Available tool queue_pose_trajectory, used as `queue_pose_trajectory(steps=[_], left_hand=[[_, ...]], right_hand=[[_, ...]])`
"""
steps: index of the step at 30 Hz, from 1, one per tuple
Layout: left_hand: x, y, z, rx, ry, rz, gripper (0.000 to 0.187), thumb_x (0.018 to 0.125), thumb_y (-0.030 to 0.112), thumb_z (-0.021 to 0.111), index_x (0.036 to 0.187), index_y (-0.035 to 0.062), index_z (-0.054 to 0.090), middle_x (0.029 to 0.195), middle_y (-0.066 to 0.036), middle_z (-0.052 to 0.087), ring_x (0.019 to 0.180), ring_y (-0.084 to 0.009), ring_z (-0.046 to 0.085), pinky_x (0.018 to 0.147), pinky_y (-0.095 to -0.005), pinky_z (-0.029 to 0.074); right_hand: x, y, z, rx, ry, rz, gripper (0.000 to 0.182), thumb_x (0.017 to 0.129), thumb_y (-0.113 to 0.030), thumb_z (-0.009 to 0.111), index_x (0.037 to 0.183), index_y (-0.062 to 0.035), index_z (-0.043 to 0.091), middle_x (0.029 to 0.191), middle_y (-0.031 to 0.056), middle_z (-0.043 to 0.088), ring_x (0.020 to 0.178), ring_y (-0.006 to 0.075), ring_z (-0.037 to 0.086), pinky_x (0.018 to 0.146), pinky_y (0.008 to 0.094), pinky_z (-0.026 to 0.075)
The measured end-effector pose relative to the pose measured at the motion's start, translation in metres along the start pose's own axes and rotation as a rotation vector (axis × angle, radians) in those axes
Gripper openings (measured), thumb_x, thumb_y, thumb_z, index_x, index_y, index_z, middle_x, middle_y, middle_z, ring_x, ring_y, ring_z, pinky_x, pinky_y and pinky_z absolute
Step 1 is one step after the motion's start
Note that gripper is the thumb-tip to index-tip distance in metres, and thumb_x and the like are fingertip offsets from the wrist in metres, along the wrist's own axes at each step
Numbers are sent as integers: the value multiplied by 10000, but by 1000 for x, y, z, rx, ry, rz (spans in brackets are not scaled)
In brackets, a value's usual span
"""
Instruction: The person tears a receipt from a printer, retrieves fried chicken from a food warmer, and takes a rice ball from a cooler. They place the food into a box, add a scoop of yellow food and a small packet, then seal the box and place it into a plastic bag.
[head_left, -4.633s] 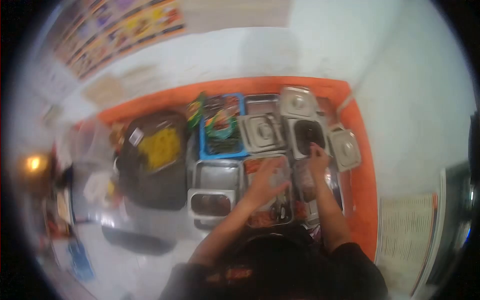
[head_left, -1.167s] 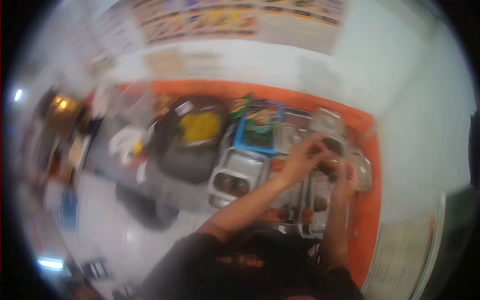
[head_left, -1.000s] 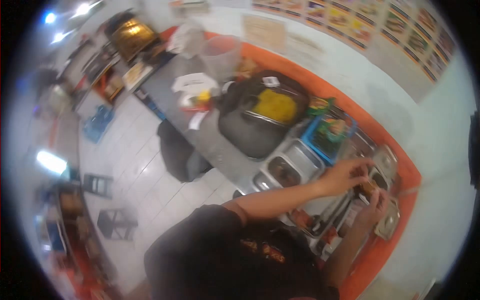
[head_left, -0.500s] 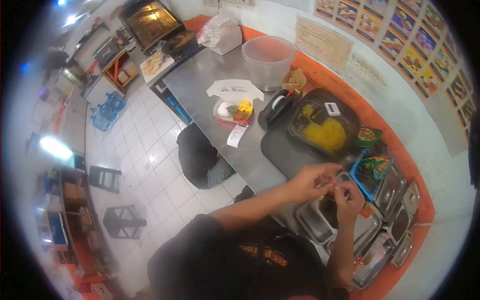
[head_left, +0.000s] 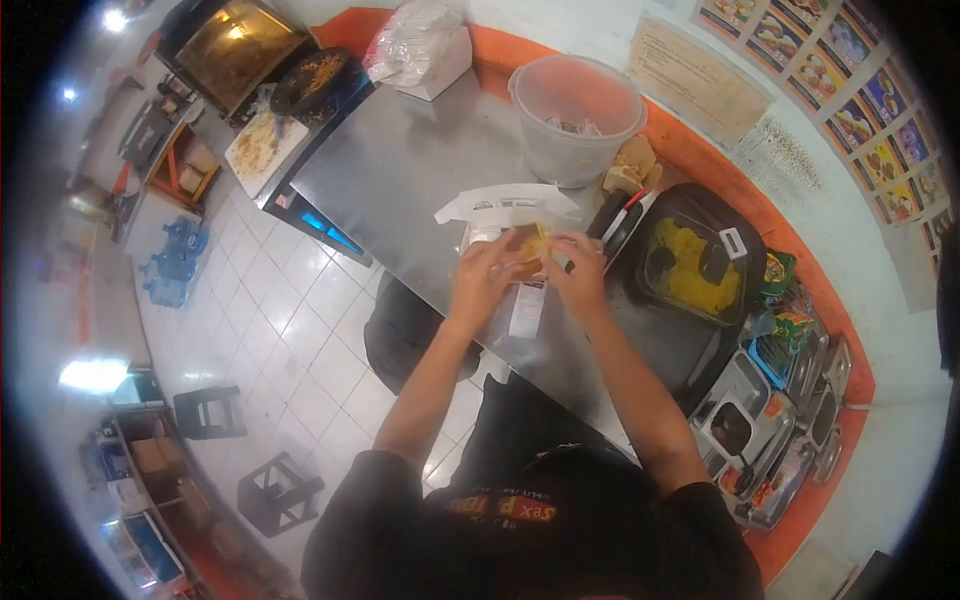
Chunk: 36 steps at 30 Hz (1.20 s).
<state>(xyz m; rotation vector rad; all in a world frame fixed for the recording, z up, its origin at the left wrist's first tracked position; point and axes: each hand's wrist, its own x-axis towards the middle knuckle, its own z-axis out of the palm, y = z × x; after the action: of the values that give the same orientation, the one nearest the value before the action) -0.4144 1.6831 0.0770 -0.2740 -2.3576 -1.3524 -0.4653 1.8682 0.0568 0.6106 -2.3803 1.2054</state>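
Note:
My left hand (head_left: pixel 483 280) and my right hand (head_left: pixel 577 268) are close together over the open food box (head_left: pixel 505 203). Between their curled fingers is a small brownish thing (head_left: pixel 526 243) with yellow beside it; its kind is too blurred to tell. The raised white lid of the box shows behind my hands, and most of the food inside is hidden by them. A printed paper slip (head_left: pixel 527 309) hangs at the front of the box, below my hands.
Right of the box stand a black tape dispenser (head_left: pixel 618 215) and a clear-lidded container of yellow food (head_left: pixel 695 265). Metal trays (head_left: pixel 745 385) line the right side. Behind are a plastic tub (head_left: pixel 575 115) and a bagged white stack (head_left: pixel 425 60). A person's dark-clothed leg (head_left: pixel 410 330) shows below the table edge.
Both hands have moved left and away from me, from the metal trays to above the food box. The view has swung right and come closer to the box.

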Motion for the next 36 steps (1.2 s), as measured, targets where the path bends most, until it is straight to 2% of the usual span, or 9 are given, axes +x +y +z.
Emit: queue_pose_trajectory(steps=[2,4,8,12,15,22,27,29,36], left_hand=[[-4,-26,-16,200,-66,-80,547,753,54,705,1271,20,532,1085,-101,673,987,-276,573,878,-363,453],[4,-51,-29,294,29,-81,548,766,61,695,1282,17,516,1087,-117,666,993,-291,567,873,-361,457],[45,-63,-30,262,313,-149,459,800,82,667,1238,12,549,1046,-152,651,989,-332,559,866,-376,457],[51,-92,-30,327,159,-214,378,768,56,666,1139,16,606,992,-139,654,960,-335,570,852,-386,465],[14,-90,-34,494,109,-29,295,706,34,679,1000,20,652,957,-129,650,915,-327,583,825,-393,481],[-24,-130,3,369,173,-226,258,664,40,698,915,-4,658,1014,-159,656,926,-348,620,828,-400,501],[-10,-144,15,226,252,-213,217,746,70,698,930,-28,636,1066,-182,660,940,-302,648,817,-376,507],[-8,-149,20,-255,300,-476,181,811,114,682,893,-38,628,973,-182,687,903,-248,667,786,-343,514],[6,-114,-19,-64,122,-686,156,830,114,666,854,-21,593,793,-112,691,721,-163,655,673,-293,494]], right_hand=[[8,11,16,-76,13,-34,263,741,-66,667,1003,-88,672,1096,97,595,859,265,574,737,333,461],[5,27,24,190,21,403,378,764,7,606,1132,-70,636,1211,104,541,856,183,580,740,270,484],[42,34,42,332,238,405,388,770,27,566,1144,-60,625,1241,101,526,839,193,602,726,277,500],[35,56,53,53,149,365,319,737,48,591,1052,7,619,1111,152,579,864,274,615,746,330,498],[-1,40,55,-115,161,353,236,727,46,600,957,12,642,1007,153,612,872,306,614,759,353,496],[-36,42,97,-312,130,552,144,740,-1,624,882,-4,647,872,162,635,859,355,606,743,432,472],[-20,53,99,-73,91,580,82,773,-44,616,817,22,594,782,201,617,758,379,604,663,420,460],[-13,53,91,-8,82,583,114,778,-68,629,798,30,574,743,213,604,716,387,600,628,411,454],[6,36,64,-1,-140,680,233,746,-132,706,767,36,546,684,228,584,662,376,609,599,403,452]])
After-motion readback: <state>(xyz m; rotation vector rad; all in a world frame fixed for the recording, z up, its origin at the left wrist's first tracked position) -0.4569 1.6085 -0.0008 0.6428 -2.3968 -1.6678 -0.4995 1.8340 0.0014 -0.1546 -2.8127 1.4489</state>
